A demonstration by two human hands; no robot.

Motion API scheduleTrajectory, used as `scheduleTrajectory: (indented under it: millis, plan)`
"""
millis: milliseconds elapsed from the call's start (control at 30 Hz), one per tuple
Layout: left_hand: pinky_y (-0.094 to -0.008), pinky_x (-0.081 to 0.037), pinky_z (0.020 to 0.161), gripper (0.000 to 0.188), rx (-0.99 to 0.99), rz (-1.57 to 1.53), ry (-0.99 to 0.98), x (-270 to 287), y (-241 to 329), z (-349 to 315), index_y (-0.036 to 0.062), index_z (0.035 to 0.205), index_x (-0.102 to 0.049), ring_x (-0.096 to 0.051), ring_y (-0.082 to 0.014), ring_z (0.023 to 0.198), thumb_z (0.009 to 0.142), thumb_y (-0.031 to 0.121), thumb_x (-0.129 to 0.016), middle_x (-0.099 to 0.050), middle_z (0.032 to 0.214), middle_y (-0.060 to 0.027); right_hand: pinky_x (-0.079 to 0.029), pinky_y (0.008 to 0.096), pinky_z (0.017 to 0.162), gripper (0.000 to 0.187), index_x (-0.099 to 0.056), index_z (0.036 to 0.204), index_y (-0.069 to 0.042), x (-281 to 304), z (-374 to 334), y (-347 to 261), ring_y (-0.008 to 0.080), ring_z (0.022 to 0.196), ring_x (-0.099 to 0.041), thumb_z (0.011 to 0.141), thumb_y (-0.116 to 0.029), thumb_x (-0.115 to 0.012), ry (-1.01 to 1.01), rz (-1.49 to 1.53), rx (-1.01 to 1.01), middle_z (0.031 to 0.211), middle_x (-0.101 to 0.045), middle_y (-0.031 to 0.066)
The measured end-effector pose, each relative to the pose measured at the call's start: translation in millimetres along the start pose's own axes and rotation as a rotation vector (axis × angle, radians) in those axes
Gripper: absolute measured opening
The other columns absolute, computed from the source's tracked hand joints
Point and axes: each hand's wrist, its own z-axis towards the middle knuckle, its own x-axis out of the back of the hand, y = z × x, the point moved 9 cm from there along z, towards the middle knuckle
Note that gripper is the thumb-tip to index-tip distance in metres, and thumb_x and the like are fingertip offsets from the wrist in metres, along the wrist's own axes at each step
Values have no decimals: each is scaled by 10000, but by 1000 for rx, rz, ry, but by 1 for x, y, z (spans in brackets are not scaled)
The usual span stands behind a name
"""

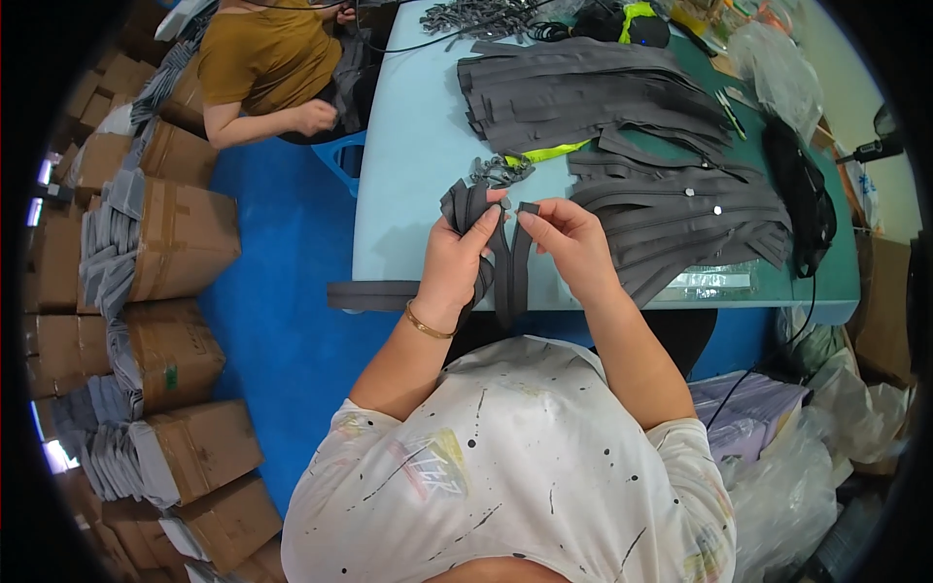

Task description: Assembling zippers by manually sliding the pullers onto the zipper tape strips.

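Over the near edge of the table, my left hand (453,255) is closed around a dark grey zipper tape (503,277), its thumb pressed near a small grey piece that looks like a zipper slider. Part of the tape bunches above the fingers, and a strip trails off to the left. My right hand (580,245) pinches an end of the tape between thumb and fingers, close beside the left thumb. Just beyond my hands lies a small heap of grey zipper sliders (501,172). To the right, a layered bundle of zipper tapes (680,209) spreads across the tabletop.
A second zipper bundle (583,92) lies farther back on the table (403,146), with more metal pieces (476,17) behind it. A black bag (802,199) rests at the right. Cardboard boxes (185,238) line the left side. A person in a brown shirt (267,53) sits at the far left.
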Motion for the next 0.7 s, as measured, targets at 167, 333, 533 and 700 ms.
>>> scheduleTrajectory:
  millis: [167, 333, 533, 700]
  plan:
    - [-176, -357, 568, 218, 25, -23, -83, 0, -4, 2, 100, 1075, -630, -553, -37, 777, 868, 167, -608, -632, 893, 12, -390, 183, 592, 118, -635, 889, -44, -3, -2, -6, 30, 688, -500, 829, -143, -659, 10, 10, 35, 768, -589, -42]
    - [-178, -350, 562, 206, 25, 46, -92, -1, -3, -1, 79, 1044, -650, -495, -30, 702, 867, 176, -610, -623, 850, 21, -386, 184, 581, 115, -637, 868, -36, -2, -4, -11, 22, 692, -503, 825, -141, -656, -24, -108, 27, 765, -595, -42]
    - [-183, -360, 583, 194, -14, 170, -143, -5, 2, -6, 34, 1040, -646, -458, -34, 681, 872, 119, -600, -608, 818, 30, -368, 180, 561, 107, -638, 816, -20, 1, -7, -8, 19, 642, -481, 810, -125, -659, -81, -182, -77, 710, -574, -52]
    - [-188, -372, 607, 195, -163, 356, -210, -9, 12, -10, 34, 1058, -636, -455, -37, 699, 880, 100, -589, -600, 866, 29, -359, 178, 565, 97, -635, 817, -28, 4, -12, -12, 13, 636, -464, 812, -121, -662, -122, -315, -158, 699, -557, -62]
